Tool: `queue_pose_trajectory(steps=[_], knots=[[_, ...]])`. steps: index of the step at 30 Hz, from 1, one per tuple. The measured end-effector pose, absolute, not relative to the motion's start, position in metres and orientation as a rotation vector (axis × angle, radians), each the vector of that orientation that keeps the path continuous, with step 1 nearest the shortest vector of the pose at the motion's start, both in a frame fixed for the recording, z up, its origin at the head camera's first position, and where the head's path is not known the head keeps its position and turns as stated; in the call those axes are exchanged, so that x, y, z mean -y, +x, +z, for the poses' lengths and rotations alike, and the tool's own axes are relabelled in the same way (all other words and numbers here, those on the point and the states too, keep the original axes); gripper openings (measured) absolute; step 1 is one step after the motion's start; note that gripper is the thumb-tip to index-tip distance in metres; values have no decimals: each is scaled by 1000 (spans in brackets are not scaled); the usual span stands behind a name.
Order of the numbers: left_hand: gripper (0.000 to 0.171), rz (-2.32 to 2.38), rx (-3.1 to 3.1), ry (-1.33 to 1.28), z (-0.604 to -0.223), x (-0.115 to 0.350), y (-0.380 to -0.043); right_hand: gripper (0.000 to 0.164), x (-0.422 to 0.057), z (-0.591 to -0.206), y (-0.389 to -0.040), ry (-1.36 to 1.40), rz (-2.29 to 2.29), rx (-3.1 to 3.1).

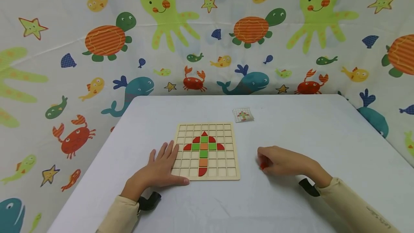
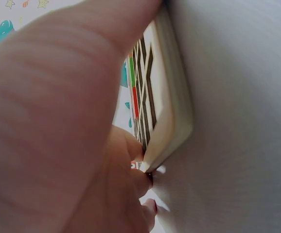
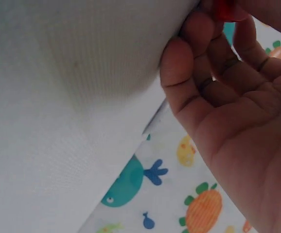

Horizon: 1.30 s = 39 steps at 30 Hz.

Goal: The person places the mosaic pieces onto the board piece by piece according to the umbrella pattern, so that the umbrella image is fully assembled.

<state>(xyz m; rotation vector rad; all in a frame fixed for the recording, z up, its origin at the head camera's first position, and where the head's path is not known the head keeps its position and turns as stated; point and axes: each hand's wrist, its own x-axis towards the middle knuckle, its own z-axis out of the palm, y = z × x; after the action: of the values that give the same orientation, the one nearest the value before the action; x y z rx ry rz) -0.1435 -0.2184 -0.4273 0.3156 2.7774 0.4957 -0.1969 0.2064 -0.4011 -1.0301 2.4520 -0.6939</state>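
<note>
A square wooden grid board [image 1: 234,154] lies on the table. On it, a red triangle [image 1: 204,133], several red quarter-round pieces, green squares and orange squares form a plane-like figure. One red quarter-round piece [image 1: 202,172] sits at the figure's bottom. My left hand [image 1: 158,168] lies at the board's left side, fingers spread along that edge and thumb at the front left corner. Right of the board, my right hand [image 1: 284,160] pinches a small red piece [image 1: 263,165] low over the table. Fingers mostly cover that piece, hiding its shape; its red surface [image 3: 228,10] shows in the right wrist view.
A small pattern card [image 1: 243,115] with a similar figure on a grid lies beyond the board's far right corner. The white table [image 1: 207,208] ends at the back against a sea-animal curtain [image 1: 207,46]. Dark bands [image 1: 149,201] are on both wrists.
</note>
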Motion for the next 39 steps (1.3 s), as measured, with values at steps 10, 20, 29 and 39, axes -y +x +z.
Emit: queue_pose_trajectory(steps=[10,20,29,39], knots=[[135,514,-2769,313,-424,218,-140,20,-201,-402,-202,-1100,-874,-2447],[136,512,-2762,298,-424,217,-140,23,-167,-400,-209,-1171,-1066,-2406],[136,498,-2767,293,-424,217,-140,22,-126,-393,-211,-1225,-1108,-2368],[136,486,-2769,292,-423,217,-139,20,-90,-385,-212,-1341,-1092,-2316]])
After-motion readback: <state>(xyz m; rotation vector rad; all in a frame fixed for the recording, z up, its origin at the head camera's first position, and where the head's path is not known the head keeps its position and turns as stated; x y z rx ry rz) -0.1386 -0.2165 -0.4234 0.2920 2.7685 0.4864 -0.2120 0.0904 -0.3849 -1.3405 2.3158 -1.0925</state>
